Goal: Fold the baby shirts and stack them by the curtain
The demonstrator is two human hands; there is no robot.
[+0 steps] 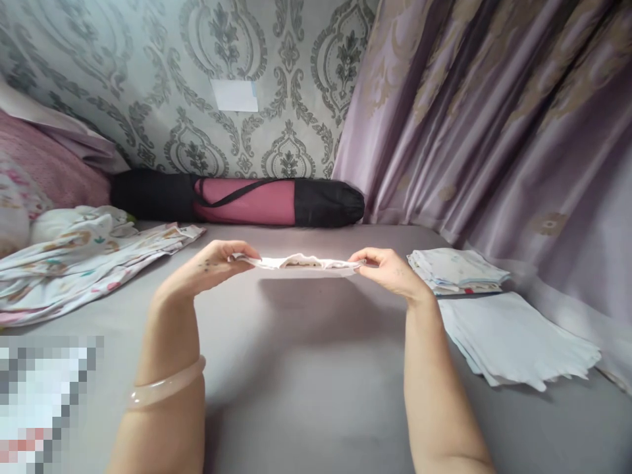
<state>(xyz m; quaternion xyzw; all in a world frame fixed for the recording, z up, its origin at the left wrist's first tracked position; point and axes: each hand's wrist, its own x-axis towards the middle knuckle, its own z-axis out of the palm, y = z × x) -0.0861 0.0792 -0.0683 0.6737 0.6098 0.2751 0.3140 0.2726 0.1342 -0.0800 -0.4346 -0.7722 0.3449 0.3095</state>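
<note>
A white piece of cloth (301,262) is stretched level between my two hands, above the grey sheet, and I see it nearly edge-on. My left hand (222,262) pinches its left end between thumb and fingers. At the opposite end, my right hand (385,268) pinches the cloth in the same way. The middle bulges up a little, with small dark marks visible there. A shadow falls on the sheet just below. What kind of cloth item it is, I cannot tell from this angle.
On the right lie a stack of folded patterned cloths (457,268) and a pile of plain white cloths (518,339). Crumpled patterned fabric (99,263) spreads at left. A black and pink roll bag (247,199) rests against the wall. Purple curtains (474,118) hang at right.
</note>
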